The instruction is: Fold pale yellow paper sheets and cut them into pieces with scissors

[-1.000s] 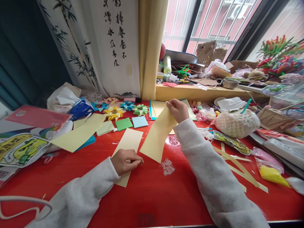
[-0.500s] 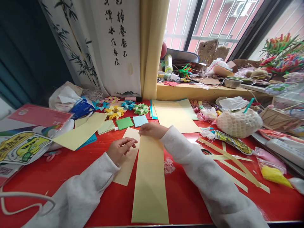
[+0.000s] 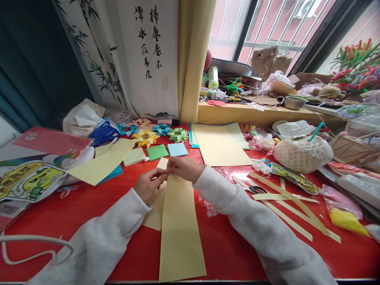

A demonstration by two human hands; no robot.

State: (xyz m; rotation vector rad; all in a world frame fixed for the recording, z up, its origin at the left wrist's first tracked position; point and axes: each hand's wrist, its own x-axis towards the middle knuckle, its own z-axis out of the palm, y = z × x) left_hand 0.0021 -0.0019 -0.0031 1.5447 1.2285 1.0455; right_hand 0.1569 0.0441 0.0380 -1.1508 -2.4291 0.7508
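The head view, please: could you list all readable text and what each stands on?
"潭水…痕": white hanging panel with black calligraphy, left column.
"掃…不": same panel, right column; other characters uncertain.
Perhaps "A4", faint: flat pink-and-white pack.
Too blurred or small to read: yellow-green glossy packet, blue plastic pack, yellow-and-black packet.

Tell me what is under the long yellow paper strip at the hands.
Beneath the yellow strip, a cream paper strip shows at left, on the glossy red tabletop. How far it extends underneath is covered.
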